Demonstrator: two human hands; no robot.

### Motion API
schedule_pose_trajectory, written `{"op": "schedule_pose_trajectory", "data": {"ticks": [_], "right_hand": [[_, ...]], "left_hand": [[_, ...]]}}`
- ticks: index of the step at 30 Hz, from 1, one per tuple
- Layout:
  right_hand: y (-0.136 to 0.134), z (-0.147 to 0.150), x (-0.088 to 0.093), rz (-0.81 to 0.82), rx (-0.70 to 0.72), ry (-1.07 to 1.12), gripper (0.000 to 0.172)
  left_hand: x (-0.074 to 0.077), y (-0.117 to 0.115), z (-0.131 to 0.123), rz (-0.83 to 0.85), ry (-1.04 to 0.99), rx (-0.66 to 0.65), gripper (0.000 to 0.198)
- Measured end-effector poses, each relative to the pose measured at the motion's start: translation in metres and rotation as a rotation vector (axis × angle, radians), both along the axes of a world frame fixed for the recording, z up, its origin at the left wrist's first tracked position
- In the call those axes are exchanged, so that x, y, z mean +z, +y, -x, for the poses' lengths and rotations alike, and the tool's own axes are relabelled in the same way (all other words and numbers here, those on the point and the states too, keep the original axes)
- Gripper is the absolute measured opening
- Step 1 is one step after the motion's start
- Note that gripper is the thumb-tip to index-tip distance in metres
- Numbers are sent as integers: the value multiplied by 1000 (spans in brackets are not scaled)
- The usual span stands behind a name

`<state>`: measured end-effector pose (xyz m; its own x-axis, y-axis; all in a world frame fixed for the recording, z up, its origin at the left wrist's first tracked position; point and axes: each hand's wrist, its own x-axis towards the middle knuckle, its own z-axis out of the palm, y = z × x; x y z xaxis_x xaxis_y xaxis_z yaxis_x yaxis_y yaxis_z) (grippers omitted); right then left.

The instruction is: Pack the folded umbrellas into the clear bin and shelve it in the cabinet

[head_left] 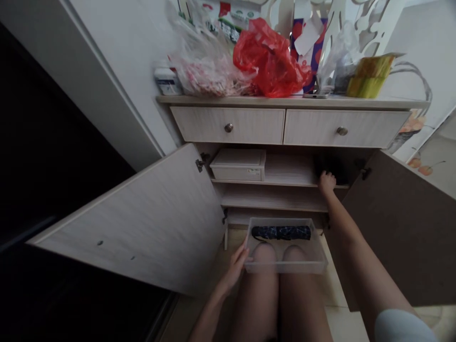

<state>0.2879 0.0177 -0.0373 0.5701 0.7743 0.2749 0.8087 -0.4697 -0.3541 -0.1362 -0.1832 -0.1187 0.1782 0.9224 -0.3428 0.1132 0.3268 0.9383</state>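
Observation:
A clear plastic box (285, 268) rests on my knees, and a dark patterned folded umbrella (281, 232) lies inside it along the far wall. My left hand (239, 260) grips the box by its left side. My right hand (327, 182) reaches into the right end of the cabinet's upper shelf (290, 170), its fingers curled at a dark object (333, 166) there. That object is too dim to name. On the same shelf, at the left, stands a white lidded box (238, 165) with a small label.
Two cabinet doors, left (142, 218) and right (402, 228), stand swung wide on either side. Above are two knobbed drawers (228, 127). The cabinet top holds a red plastic bag (267, 59), a clear bag (210, 66), a white bottle (167, 80) and a yellow package (370, 76).

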Motion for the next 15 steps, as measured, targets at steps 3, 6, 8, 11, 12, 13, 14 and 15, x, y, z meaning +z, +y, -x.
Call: {"op": "schedule_pose_trajectory", "data": {"ticks": [3, 6, 8, 11, 12, 13, 14, 15], "right_hand": [[-12, -9, -1, -9, -20, 132, 42], [-34, -21, 0, -125, -58, 517, 46], [-60, -26, -2, -218, -9, 807, 48], [-110, -28, -6, -219, 257, 1005, 48], [-128, -26, -7, -190, 365, 1025, 50], [-145, -24, -7, -150, 469, 1026, 53], [-161, -20, -6, -102, 563, 1014, 57], [-175, -14, -5, -46, 652, 989, 60]], "left_hand": [[1, 2, -2, 39, -12, 10, 72], [2, 2, -4, 26, -30, -1, 70], [2, 0, -4, 14, -37, -7, 71], [1, -1, -4, 19, -28, -16, 73], [1, -2, -4, 25, -26, -18, 73], [1, -1, -4, 28, -28, -19, 73], [1, -1, -4, 23, -32, -16, 74], [1, -1, -4, 11, -35, -10, 74]]}}
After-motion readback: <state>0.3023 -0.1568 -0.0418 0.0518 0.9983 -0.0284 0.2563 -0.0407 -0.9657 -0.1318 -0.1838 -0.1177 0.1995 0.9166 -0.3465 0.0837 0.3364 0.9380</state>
